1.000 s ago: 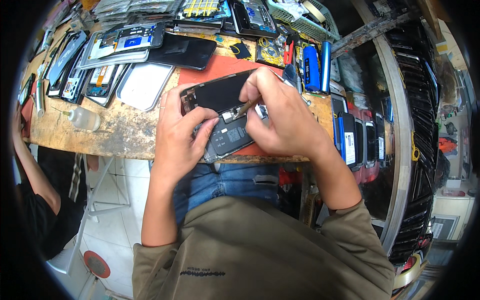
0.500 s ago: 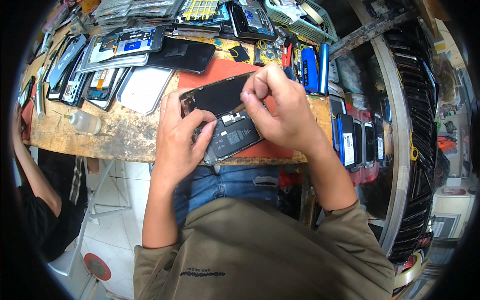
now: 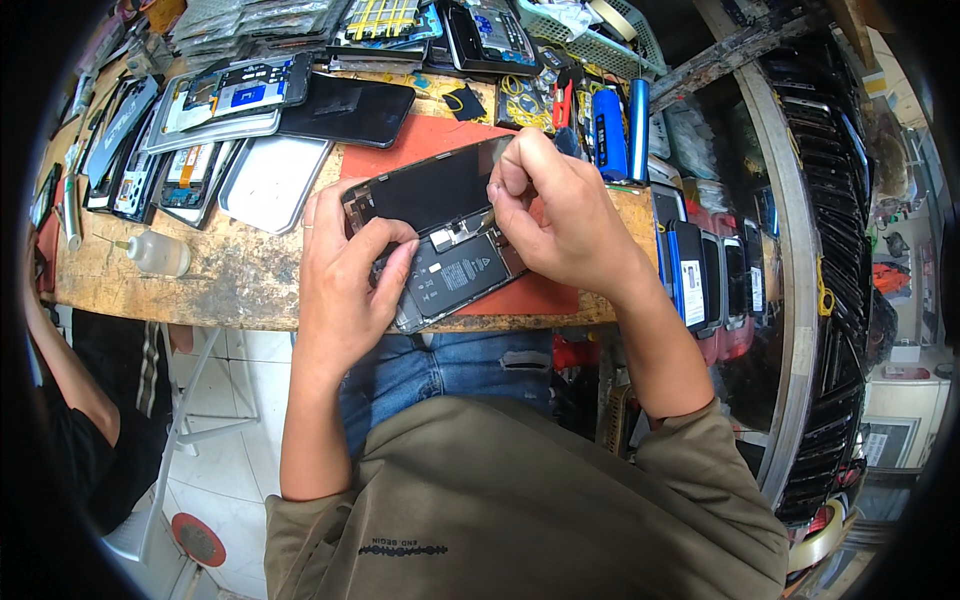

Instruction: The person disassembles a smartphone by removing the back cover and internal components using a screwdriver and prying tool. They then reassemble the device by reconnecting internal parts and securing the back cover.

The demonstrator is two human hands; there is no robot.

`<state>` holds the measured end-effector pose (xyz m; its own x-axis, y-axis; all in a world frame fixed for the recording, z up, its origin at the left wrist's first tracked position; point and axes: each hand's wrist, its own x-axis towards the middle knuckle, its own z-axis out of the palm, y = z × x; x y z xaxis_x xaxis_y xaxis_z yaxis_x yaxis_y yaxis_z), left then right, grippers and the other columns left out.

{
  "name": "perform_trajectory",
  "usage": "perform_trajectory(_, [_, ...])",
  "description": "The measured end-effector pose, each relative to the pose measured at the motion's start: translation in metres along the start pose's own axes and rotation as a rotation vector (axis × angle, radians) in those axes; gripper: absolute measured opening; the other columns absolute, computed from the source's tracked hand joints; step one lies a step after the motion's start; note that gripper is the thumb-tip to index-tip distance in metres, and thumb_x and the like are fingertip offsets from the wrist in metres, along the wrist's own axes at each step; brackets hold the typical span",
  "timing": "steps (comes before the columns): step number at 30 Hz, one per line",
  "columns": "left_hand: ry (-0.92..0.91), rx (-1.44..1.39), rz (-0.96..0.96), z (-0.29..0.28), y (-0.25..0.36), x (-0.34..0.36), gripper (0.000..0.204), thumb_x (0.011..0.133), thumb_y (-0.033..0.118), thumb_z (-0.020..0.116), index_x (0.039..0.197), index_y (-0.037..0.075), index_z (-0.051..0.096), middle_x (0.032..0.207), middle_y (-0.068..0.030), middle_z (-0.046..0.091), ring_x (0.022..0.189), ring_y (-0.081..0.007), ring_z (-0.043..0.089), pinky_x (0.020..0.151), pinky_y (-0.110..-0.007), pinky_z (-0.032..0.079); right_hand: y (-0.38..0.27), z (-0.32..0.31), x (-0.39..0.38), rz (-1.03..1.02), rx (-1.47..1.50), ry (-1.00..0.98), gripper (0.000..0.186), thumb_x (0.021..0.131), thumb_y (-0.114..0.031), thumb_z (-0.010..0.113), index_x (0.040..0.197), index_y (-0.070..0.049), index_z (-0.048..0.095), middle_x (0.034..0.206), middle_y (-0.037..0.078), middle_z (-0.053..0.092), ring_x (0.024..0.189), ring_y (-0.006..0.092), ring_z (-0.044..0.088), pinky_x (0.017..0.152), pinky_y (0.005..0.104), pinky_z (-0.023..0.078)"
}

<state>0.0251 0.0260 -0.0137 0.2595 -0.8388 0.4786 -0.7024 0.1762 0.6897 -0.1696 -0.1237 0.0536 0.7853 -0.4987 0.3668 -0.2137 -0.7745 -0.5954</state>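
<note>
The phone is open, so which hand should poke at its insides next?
Probably the right hand: its pinched fingertips sit over the phone, at its top. The left hand grips the phone's side, steadying it.

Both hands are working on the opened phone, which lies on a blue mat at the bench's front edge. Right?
Not quite: the mat is red, not blue, as the head view shows. The rest holds: the left hand and right hand are both on the opened phone, at the front edge of the bench.
</note>
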Motion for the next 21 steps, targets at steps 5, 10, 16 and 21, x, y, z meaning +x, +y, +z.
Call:
perform_trajectory(5, [-0.004,0.004,-0.014,0.000,0.002,0.000,0.012,0.088,0.006,0.080,0.098,0.004,0.074,0.126,-0.0222,0.059,0.118,-0.0419,0.059,0.101,-0.050,0.049,-0.011,0.000,-0.003,-0.029,-0.266,-0.040,0.018,0.093,0.001,0.070,0.097,-0.003,0.054,0.084,0.011,0.064,0.075,0.0293,0.068,0.066,0.0408,0.052])
perform_trajectory(10, [-0.001,0.009,0.002,-0.001,0.001,0.001,0.012,0.089,0.008,0.081,0.095,0.003,0.072,0.127,-0.0228,0.059,0.119,-0.0434,0.058,0.101,-0.051,0.049,-0.017,-0.004,-0.003,-0.106,-0.161,-0.164,0.023,0.085,0.005,0.066,0.104,-0.002,0.054,0.095,0.011,0.067,0.090,0.0344,0.068,0.083,0.0469,0.053])
perform_trajectory(16, [-0.001,-0.013,0.007,0.001,-0.001,0.000,0.014,0.086,0.008,0.085,0.096,0.004,0.076,0.129,-0.0220,0.060,0.121,-0.0428,0.058,0.101,-0.051,0.049,-0.010,-0.007,-0.003,0.048,-0.088,-0.100,0.029,0.083,0.004,0.060,0.109,-0.001,0.048,0.097,0.019,0.067,0.084,0.0397,0.068,0.078,0.0486,0.055])
perform_trajectory(21, [0.017,-0.053,-0.001,0.002,-0.002,-0.001,0.017,0.081,0.005,0.087,0.097,0.006,0.080,0.129,-0.0211,0.061,0.122,-0.0423,0.058,0.101,-0.050,0.050,-0.007,-0.004,-0.001,0.075,0.133,-0.020,0.029,0.082,0.005,0.062,0.107,0.000,0.049,0.093,0.017,0.066,0.077,0.0375,0.071,0.071,0.0458,0.057])
